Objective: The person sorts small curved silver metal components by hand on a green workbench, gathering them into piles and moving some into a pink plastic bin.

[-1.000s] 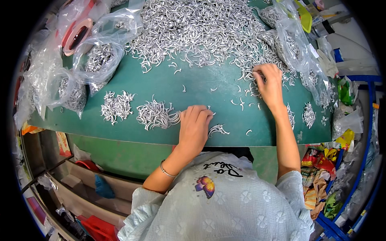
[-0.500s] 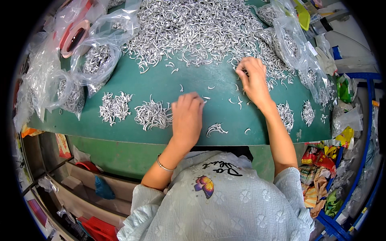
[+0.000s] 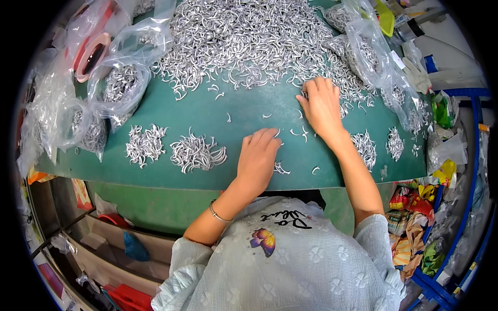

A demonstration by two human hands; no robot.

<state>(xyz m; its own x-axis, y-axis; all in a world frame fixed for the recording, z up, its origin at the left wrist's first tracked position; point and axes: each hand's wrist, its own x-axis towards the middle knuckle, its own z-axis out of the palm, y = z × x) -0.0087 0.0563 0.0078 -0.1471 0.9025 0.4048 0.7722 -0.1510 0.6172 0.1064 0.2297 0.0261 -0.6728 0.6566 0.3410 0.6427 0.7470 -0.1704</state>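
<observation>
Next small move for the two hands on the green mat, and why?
Probably the left hand sweeps the few loose silver metal hooks beside it leftward to the small sorted heap. The right hand rests at the edge of the big pile of silver hooks, and strays lie scattered on the green mat between them.

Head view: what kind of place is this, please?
Probably a small workshop sorting bench: a big heap of small metal hooks on a green table, sorted piles, and filled clear plastic bags.

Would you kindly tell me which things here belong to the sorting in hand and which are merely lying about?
In hand: left hand, right hand, big heap of metal hooks, small sorted piles, green table.
Lying about: filled plastic bags, tape roll, coloured wrappers.
</observation>
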